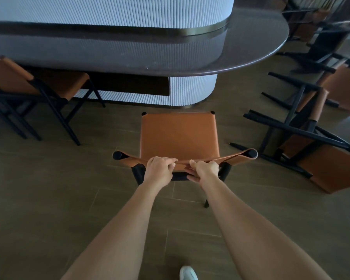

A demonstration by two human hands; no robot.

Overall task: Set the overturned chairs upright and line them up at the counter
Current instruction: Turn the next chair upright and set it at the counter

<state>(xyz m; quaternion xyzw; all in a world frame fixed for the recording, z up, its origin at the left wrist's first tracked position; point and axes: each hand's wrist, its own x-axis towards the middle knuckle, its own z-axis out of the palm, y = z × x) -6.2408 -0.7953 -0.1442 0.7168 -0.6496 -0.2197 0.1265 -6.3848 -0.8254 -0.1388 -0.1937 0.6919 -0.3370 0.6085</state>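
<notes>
Grips the backrest [237, 157] of the centre chair [179, 134] with left hand [160, 168] and right hand [204, 169], fingers curled over its top edge. Faces the counter [251, 47] at top, with overturned chairs [303, 134] at right.

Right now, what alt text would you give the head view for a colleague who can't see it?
The left hand and right hand grip the backrest top of an upright tan chair that faces the counter. A second chair stands at the counter to the left; overturned chairs lie to the right.
</notes>
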